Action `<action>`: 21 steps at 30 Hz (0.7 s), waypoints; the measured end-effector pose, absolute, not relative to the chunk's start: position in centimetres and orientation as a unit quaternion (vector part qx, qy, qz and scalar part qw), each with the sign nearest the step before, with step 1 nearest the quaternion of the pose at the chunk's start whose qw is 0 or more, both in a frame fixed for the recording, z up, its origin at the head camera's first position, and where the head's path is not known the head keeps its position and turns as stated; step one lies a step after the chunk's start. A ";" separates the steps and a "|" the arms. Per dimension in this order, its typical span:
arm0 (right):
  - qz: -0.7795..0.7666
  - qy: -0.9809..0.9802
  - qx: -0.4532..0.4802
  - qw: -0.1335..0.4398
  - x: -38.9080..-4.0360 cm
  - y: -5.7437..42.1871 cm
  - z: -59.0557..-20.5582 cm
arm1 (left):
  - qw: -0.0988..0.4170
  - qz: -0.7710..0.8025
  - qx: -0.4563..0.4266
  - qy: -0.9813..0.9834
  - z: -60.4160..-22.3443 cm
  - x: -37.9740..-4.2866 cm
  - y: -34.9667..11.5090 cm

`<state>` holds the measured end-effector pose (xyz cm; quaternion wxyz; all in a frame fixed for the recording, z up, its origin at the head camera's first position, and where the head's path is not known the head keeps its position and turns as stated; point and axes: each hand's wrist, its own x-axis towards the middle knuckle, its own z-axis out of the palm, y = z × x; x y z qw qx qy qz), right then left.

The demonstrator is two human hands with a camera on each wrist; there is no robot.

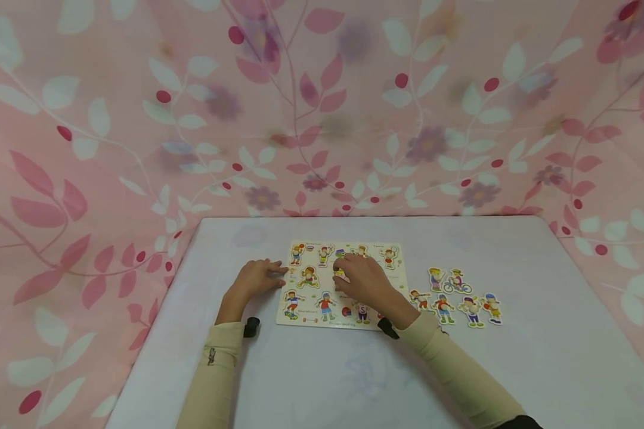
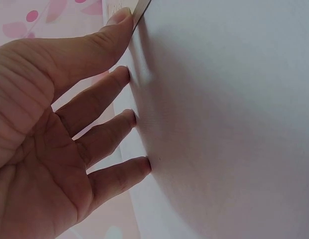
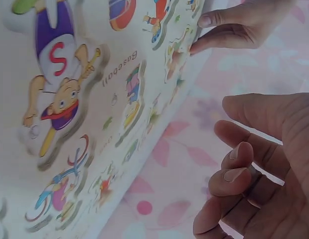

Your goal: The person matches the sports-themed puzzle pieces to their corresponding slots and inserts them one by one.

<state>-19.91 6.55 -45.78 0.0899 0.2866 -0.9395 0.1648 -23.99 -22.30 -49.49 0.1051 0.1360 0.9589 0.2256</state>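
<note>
A cream puzzle board (image 1: 311, 301) with printed sports figures lies on the table. My left hand (image 1: 257, 277) is at the board's left edge, its thumb (image 2: 117, 30) touching the edge. In the left wrist view its other visible fingers extend to the white tabletop, slightly spread. Over the middle of the board hovers my right hand (image 1: 364, 282), partly covering the figures beneath. The right wrist view shows its fingers (image 3: 236, 157) loosely bent, thumb apart, with no piece visible between them. A baseball figure (image 3: 57, 59) and a cyclist figure (image 3: 60, 184) sit on the board there.
Several loose figure pieces lie right of the board, among them a cyclist piece (image 1: 457, 281) and a piece with a ball (image 1: 492, 308). The white table (image 1: 311, 381) is backed by a pink floral curtain (image 1: 322, 119).
</note>
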 end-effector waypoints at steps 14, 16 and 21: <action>0.169 -0.941 0.267 0.117 -17.7 10.5 -46.0 | 0.106 0.229 0.138 0.958 -49.6 -24.0 -22.3; 0.170 -0.945 0.258 0.109 -17.5 11.3 -46.1 | 0.105 0.227 0.137 0.959 -49.6 -24.0 -22.3; 0.169 -0.953 0.232 0.095 -17.0 13.4 -46.5 | 0.105 0.225 0.137 0.959 -49.4 -23.9 -22.3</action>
